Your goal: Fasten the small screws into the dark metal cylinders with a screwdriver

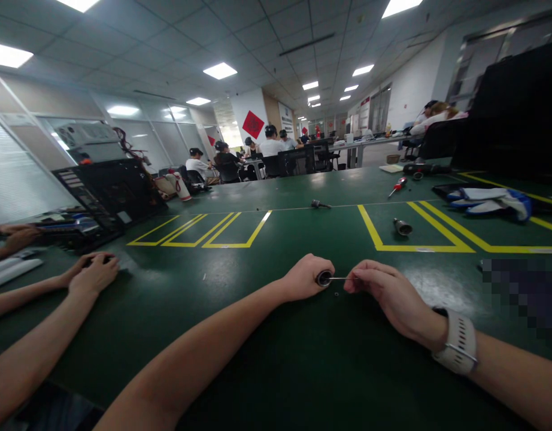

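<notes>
The left hand (305, 278) is gripping a round dark part (321, 280); the right hand (388, 290) (a pale watch strap (458, 344) is circling its wrist) is pinching a thin rod (340, 278) at the part's open end.

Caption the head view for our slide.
Left hand grips a round part, right hand a thin rod at its opening.

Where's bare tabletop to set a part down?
The green tabletop looks mostly free between the left forearm and the co-worker's hands; the front of the left yellow outlines looks bare too. It's crowded at right rear, around the gloves and screwdriver; close in, a tiny part lies near the left hand and right hand.
</notes>
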